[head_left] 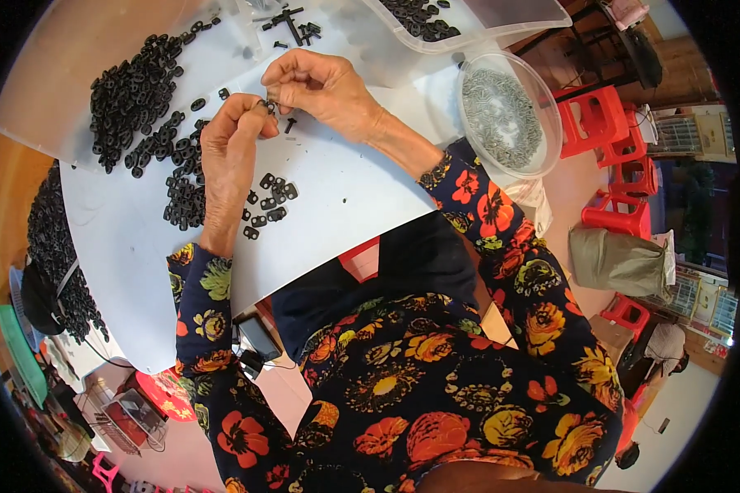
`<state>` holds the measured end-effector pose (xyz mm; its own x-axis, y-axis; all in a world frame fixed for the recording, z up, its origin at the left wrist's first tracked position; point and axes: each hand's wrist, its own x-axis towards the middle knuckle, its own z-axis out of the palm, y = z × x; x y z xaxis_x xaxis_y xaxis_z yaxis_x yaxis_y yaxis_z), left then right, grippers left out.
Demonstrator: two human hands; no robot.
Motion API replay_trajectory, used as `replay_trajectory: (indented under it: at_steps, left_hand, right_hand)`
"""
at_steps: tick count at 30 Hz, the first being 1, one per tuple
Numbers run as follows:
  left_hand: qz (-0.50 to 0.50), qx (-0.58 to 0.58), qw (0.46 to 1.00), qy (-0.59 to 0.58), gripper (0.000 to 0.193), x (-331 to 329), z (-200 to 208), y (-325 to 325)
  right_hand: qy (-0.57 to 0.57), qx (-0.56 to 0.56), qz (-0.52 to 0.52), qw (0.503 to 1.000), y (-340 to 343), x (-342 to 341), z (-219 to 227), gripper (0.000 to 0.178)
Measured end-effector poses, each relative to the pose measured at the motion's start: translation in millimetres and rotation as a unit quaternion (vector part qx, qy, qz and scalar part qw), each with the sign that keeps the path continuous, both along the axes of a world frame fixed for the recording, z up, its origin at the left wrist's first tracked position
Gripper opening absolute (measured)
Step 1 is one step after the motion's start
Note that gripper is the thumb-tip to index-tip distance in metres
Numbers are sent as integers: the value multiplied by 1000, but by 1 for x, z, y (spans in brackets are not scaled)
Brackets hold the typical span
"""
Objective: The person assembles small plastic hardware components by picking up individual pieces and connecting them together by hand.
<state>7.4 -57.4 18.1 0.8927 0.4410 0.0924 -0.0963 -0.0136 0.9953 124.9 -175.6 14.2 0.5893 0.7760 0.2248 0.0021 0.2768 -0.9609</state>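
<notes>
Over the white table, my left hand [232, 144] pinches a small black plastic cord-lock piece [269, 106] between thumb and fingers. My right hand [327, 92] meets it there, fingertips closed together at the same piece; anything else tiny between them is hidden. Just below the fingers lies a loose black plunger [290, 124]. More black plungers [284, 25] lie beyond my hands. A big heap of black oval pieces [136, 94] spreads to the left. Beside my left wrist sits a small group of black pieces [278, 189] with pale spots in them.
A round clear tub [553, 131] of small metal springs [501, 111] stands at the table's right edge. A clear plastic bin [477, 43] with black pieces is at the back. Red stools [592, 119] and a drab sack [617, 261] stand to the right. Another black heap [62, 263] lies far left.
</notes>
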Motion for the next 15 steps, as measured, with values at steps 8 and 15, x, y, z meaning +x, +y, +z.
replay_trajectory:
  at_steps: [8, 15]
  left_hand:
    - [19, 19, 999, -25, 11, 0, -5, -7]
    - [33, 44, 998, -39, 11, 1, -4, -6]
  right_hand:
    - [-22, 16, -25, 999, 2, -5, -3, 14]
    - [-31, -39, -9, 999, -1, -2, 1, 13]
